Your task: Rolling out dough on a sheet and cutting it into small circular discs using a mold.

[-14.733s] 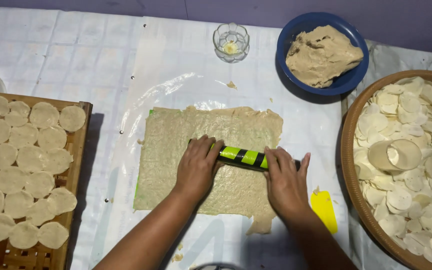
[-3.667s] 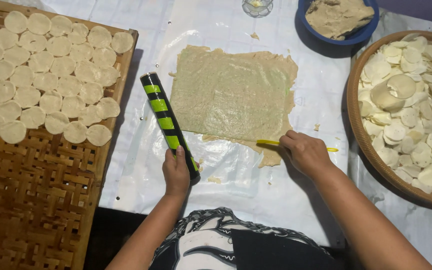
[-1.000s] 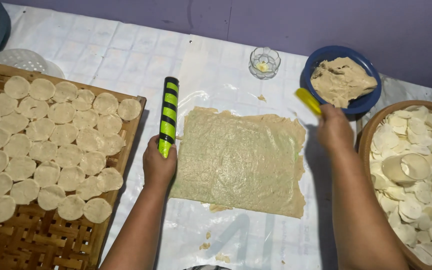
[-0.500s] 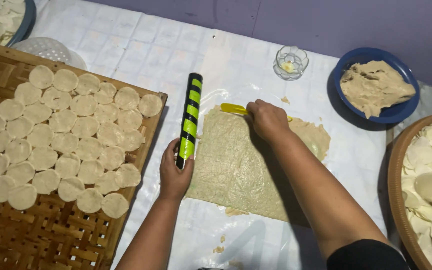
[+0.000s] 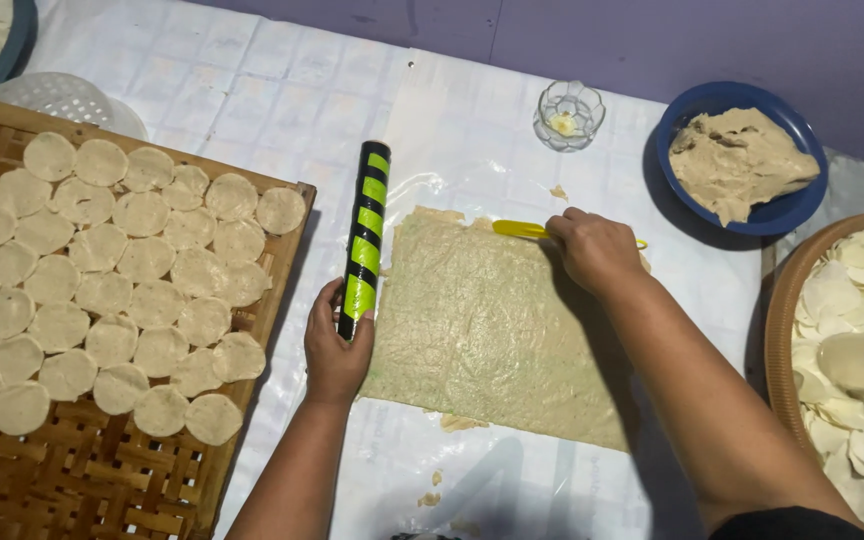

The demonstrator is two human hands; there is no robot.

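At the centre of the frame I see the thin, roughly rectangular sheet of pale beige rolled-out dough (image 5: 497,325) lying flat on the clear plastic sheet (image 5: 452,130) over the white checked tablecloth (image 5: 252,70), already spread wide and even, so I judge the rolling of this piece done or nearly so. My left hand (image 5: 335,345) is clenched around the lower end of the black-and-green striped rolling pin (image 5: 364,238), which lies just beside the sheet's left edge, pointing to the top of the frame. My right hand (image 5: 594,250) is closed around a narrow yellow plastic tool (image 5: 520,229), its tip resting at the sheet's upper edge; I cannot tell whether it is cutting or only touching. No round has been cut from this sheet as far as I can see, so that part looks left to do. On the left, the woven bamboo tray (image 5: 82,480) carries many small pale dough discs (image 5: 117,290) in rows across its upper half, with its lower part bare. At the right edge the round brown basket (image 5: 782,300) holds a heap of similar discs. At upper right the blue bowl (image 5: 687,125) holds a lump of unrolled beige dough (image 5: 737,160), so more remains; a small clear glass dish (image 5: 569,113) stands near it
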